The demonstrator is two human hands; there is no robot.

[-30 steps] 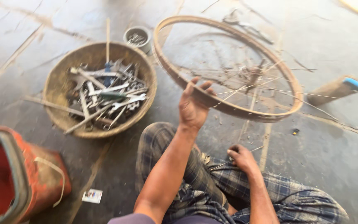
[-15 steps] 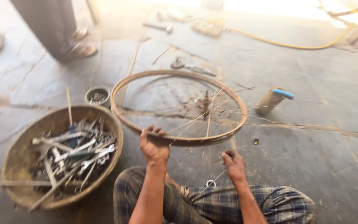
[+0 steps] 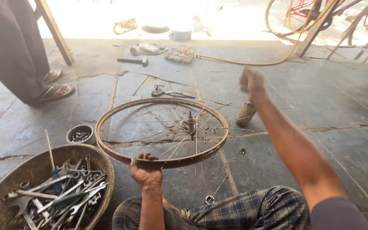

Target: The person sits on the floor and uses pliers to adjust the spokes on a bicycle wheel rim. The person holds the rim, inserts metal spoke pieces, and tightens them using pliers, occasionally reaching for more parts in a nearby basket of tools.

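Observation:
A rusty bicycle wheel rim (image 3: 107,147) with loose spokes and a centre hub (image 3: 190,123) is tilted up off the stone floor in front of me. My left hand (image 3: 145,173) grips its near edge from below. My right hand (image 3: 251,81) is raised high over the far right side of the wheel with its fingers curled shut; it is blurred, and nothing shows in it. A small tan bottle (image 3: 245,114) stands on the floor just beneath that hand. My checked-cloth knees fill the bottom of the view.
A round basket (image 3: 104,167) with several spanners sits at the lower left, a small tin (image 3: 81,134) behind it. A wrench (image 3: 169,92), a hammer (image 3: 133,61) and a yellow hose (image 3: 252,64) lie farther off. Another person's sandalled feet (image 3: 56,90) stand at the left.
My right hand has left my lap and swung up and forward over the wheel. My left hand keeps its grip on the rim. My view has tilted up toward the doorway.

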